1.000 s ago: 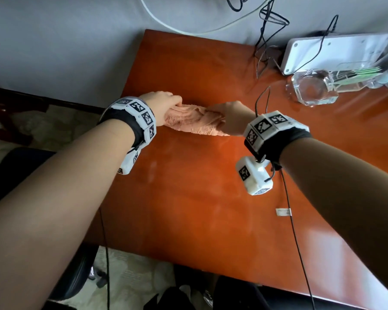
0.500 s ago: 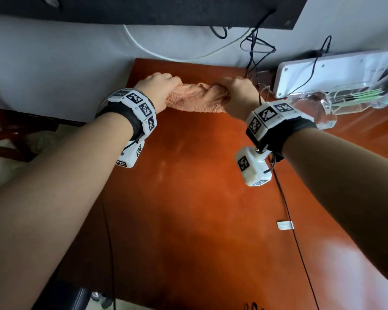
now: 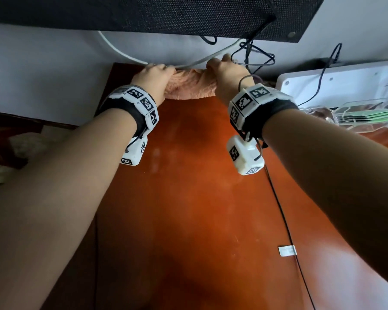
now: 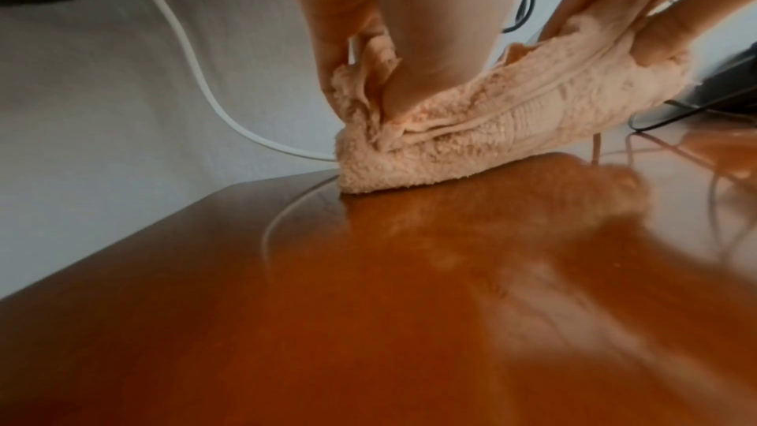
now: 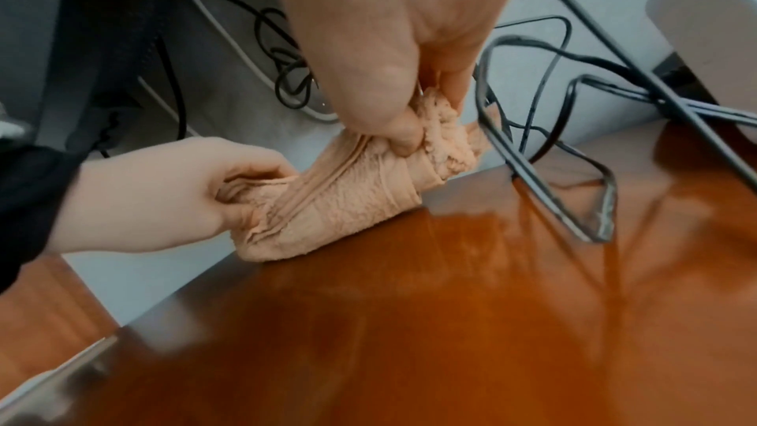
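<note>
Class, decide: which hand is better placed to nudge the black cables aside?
Right hand: it grips the cloth end right beside the black cables. The left hand grips the opposite end, near the table corner, farther from them.

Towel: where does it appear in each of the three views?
Head: the towel is top centre, at the far edge of the table.
Left wrist: the towel is upper centre to right.
Right wrist: the towel is mid-frame, slightly left.
Shared landmark: the shiny orange-brown table under it.
</note>
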A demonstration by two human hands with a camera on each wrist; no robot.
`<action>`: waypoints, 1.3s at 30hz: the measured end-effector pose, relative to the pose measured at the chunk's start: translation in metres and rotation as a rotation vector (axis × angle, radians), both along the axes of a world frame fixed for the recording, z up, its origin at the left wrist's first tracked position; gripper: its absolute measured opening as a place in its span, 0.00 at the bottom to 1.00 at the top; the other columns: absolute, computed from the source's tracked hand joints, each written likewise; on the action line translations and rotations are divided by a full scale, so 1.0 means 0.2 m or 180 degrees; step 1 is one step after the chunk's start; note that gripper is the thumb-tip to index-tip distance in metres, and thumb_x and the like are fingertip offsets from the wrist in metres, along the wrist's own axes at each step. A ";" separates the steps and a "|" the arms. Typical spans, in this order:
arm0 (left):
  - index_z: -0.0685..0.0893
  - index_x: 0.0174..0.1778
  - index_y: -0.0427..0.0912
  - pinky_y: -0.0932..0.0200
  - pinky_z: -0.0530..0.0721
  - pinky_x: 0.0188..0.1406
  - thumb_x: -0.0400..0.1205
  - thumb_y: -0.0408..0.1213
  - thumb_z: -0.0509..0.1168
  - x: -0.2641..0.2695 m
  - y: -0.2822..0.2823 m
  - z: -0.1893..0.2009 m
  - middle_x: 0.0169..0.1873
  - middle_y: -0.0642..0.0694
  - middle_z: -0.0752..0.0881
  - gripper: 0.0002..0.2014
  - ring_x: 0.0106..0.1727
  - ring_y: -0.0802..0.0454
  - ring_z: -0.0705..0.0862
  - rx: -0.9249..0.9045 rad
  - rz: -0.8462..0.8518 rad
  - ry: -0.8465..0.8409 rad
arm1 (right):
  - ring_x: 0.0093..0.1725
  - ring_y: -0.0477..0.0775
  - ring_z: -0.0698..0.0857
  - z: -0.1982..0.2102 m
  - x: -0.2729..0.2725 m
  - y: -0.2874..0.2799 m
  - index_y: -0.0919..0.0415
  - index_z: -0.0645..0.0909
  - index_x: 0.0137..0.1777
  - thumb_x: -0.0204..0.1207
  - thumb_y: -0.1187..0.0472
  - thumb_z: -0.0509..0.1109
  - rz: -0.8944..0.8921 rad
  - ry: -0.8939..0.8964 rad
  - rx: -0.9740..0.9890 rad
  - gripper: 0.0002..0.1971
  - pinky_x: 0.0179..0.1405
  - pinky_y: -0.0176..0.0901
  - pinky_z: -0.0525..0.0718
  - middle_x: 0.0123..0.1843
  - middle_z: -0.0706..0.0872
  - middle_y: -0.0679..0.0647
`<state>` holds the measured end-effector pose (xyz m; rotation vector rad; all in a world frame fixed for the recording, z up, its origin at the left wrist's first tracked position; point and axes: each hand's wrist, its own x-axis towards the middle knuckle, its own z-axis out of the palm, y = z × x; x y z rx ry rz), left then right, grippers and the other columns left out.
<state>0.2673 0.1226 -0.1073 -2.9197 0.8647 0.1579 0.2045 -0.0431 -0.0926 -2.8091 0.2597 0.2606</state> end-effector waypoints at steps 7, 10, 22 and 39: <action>0.73 0.67 0.36 0.43 0.70 0.70 0.74 0.25 0.66 0.02 -0.02 -0.06 0.67 0.36 0.77 0.25 0.70 0.36 0.72 -0.0268 -0.0018 0.0136 | 0.63 0.65 0.81 -0.03 0.06 0.02 0.63 0.69 0.73 0.82 0.63 0.59 0.0550 0.0619 -0.1044 0.19 0.46 0.52 0.78 0.65 0.79 0.63; 0.73 0.63 0.36 0.43 0.77 0.59 0.73 0.24 0.65 -0.01 -0.01 -0.06 0.65 0.36 0.78 0.22 0.65 0.33 0.77 -0.0535 0.0120 0.0330 | 0.62 0.65 0.81 -0.02 0.07 0.03 0.64 0.72 0.71 0.83 0.53 0.58 0.0788 0.0776 -0.1237 0.20 0.48 0.52 0.79 0.64 0.81 0.64; 0.83 0.59 0.43 0.57 0.80 0.42 0.74 0.23 0.64 -0.09 0.07 0.03 0.53 0.39 0.85 0.19 0.42 0.46 0.78 -0.0978 0.0448 0.0972 | 0.76 0.63 0.70 0.06 -0.10 0.15 0.66 0.60 0.79 0.84 0.61 0.57 0.1062 0.1121 -0.1608 0.25 0.77 0.61 0.60 0.76 0.72 0.63; 0.84 0.58 0.45 0.56 0.84 0.46 0.72 0.22 0.68 -0.41 0.21 0.03 0.54 0.42 0.85 0.21 0.49 0.44 0.82 -0.0781 0.0409 0.1223 | 0.64 0.65 0.81 0.06 -0.42 0.24 0.65 0.66 0.75 0.84 0.62 0.57 0.1343 0.1228 -0.1456 0.20 0.58 0.54 0.80 0.66 0.80 0.65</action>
